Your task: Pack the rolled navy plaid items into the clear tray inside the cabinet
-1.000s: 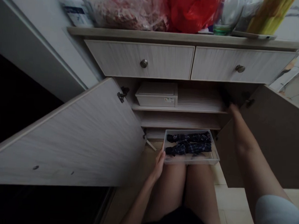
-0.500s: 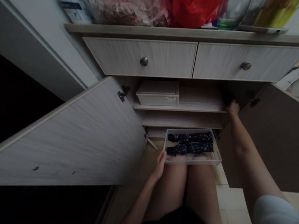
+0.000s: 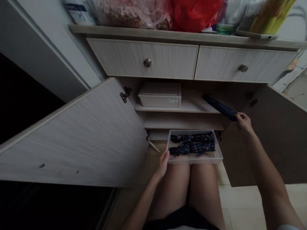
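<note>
My right hand (image 3: 243, 122) is closed round one end of a dark blue folded umbrella (image 3: 218, 106), which slants back over the upper shelf (image 3: 191, 108) of the open cabinet. My left hand (image 3: 163, 164) grips the left end of a clear plastic tray (image 3: 192, 159) resting on my knees. Two folded dark plaid umbrellas (image 3: 193, 144) lie side by side in the tray.
A pale lidded box (image 3: 159, 95) sits on the upper shelf at the left. Both cabinet doors (image 3: 73, 135) stand wide open on either side. Two shut drawers (image 3: 145, 58) are above, under a top crowded with bags, a bottle and a glass.
My right hand, earlier reaching deep into the cabinet's right side, has drawn back toward me and now brings out a dark blue umbrella. The left hand and tray barely moved.
</note>
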Demonstrator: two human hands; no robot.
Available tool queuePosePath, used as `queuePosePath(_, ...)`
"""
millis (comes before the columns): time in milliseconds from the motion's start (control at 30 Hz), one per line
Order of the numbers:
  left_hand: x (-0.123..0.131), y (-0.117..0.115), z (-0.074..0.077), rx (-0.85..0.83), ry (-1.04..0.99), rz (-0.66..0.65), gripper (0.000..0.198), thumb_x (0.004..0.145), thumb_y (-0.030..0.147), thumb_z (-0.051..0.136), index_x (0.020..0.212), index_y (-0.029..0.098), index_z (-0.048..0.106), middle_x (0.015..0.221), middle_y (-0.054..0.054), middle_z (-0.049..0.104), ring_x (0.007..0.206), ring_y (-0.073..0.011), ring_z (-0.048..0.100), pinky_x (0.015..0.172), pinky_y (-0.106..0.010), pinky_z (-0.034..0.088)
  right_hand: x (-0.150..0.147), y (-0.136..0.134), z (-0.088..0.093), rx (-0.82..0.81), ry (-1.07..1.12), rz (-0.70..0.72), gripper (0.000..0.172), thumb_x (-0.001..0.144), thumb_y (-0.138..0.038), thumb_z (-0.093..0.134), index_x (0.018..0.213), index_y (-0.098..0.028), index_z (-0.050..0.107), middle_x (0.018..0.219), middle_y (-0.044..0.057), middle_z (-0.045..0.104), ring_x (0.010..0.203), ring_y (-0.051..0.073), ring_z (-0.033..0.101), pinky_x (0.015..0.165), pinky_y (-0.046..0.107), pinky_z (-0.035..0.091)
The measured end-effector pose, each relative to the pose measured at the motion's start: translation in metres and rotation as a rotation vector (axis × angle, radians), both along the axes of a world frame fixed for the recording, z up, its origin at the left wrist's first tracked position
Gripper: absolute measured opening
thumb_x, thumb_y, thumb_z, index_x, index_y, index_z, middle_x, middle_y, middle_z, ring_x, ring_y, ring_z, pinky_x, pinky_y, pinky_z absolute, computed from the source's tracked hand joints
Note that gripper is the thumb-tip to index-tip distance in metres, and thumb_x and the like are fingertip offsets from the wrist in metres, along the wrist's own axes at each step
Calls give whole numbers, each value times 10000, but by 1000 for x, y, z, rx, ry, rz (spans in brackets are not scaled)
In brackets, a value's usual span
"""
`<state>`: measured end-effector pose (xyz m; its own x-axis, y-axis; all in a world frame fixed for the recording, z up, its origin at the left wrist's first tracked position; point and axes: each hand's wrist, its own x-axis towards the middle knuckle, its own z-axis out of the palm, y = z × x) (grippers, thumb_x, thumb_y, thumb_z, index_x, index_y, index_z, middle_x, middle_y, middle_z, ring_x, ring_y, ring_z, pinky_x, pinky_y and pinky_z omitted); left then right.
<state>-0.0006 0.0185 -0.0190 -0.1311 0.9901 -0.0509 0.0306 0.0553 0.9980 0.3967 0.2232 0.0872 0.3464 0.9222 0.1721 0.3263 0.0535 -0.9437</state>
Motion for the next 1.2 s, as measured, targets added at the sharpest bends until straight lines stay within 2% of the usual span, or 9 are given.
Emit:
queuePosePath(67,1,0,1,-1,-3,0,872,844,764,474,1506,195,469,1640,-80,290,1543,-265,209,1279,-407,146,-1,-27,0,-51,95,66,390,659,-539,680,849,-230,540,710,4,568,567,135,532,465,223,405)
queuePosePath(133,1,0,0,3,-1,3,855,847,753,475,1499,200,477,1636,-75,305,1543,-258,208,1280,-401,141,-3,-53,1,-85,124,186,411,615,-528,721,826,-236,524,747,13,591,589,137,538,486,235,428)
queuePosePath(300,1,1,-1,-4,11,6,829,848,743,485,1481,208,505,1627,-76,333,1545,-267,204,1281,-416,133,-9,-97,7,-134,-61,512,410,661,-552,731,799,-218,538,751,6,598,636,134,524,561,245,441)
queuePosePath(467,3,0,2,8,14,27,815,834,747,511,1445,209,547,1611,-73,372,1542,-275,219,1281,-435,135,-25,-114,9,-228,-66,811,432,683,-539,784,852,-195,586,748,-1,585,656,124,512,604,245,428)
queuePosePath(633,6,-2,4,-5,3,37,834,830,766,488,1459,221,525,1616,-58,361,1540,-263,218,1278,-404,170,-49,-116,1,-290,-58,1011,470,705,-572,786,871,-184,579,746,-19,562,660,111,506,620,239,420)
queuePosePath(800,4,-2,1,-6,29,32,866,835,777,465,1477,196,500,1630,-83,335,1544,-267,204,1279,-389,172,-59,-114,-7,-283,-207,1089,355,759,-467,743,911,-180,602,741,-18,583,656,122,535,613,236,432)
queuePosePath(933,1,-1,-1,3,36,46,880,839,778,459,1491,187,484,1633,-92,332,1543,-265,213,1278,-379,167,-58,-114,-6,-223,-466,1101,217,756,-293,717,935,-184,660,1007,54,712,832,173,640,760,273,498)
queuePosePath(1033,0,0,-4,0,32,45,874,840,772,474,1483,181,495,1609,-101,382,1536,-267,245,1274,-396,174,-59,-114,-4,-208,-619,1106,207,736,-189,702,943,-195,695,1141,63,729,978,211,673,865,292,498)
queuePosePath(1200,1,1,-4,-4,22,40,813,848,755,491,1455,217,535,1591,-81,417,1528,-277,272,1275,-444,159,-69,-112,-4,-183,-826,1140,228,716,-111,695,904,-229,748,1087,36,756,978,220,703,849,277,506)
